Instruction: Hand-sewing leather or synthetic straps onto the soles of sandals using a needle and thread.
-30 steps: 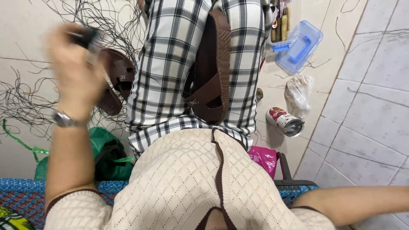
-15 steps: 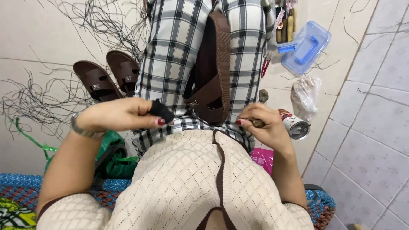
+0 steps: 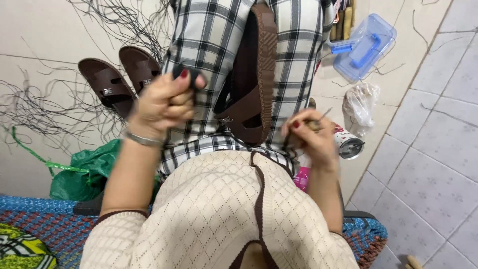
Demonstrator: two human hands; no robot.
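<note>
Stitching is the step we judge ourselves in: the brown sandal (image 3: pixel 254 74) lies upright on our checked lap (image 3: pixel 209 45). Our left hand (image 3: pixel 162 102) is a closed fist round a small dark object (image 3: pixel 186 74); our right hand (image 3: pixel 308 137) pinches a thin awl-like tool (image 3: pixel 321 117) beside the sandal's edge. Next move, we reckon, needs the point steered onto that woven rim. Off right on the tiles, a clear blue-handled box (image 3: pixel 363 47), a crumpled white bag (image 3: pixel 361 102), a red-and-white can (image 3: pixel 346 144) on its side.
</note>
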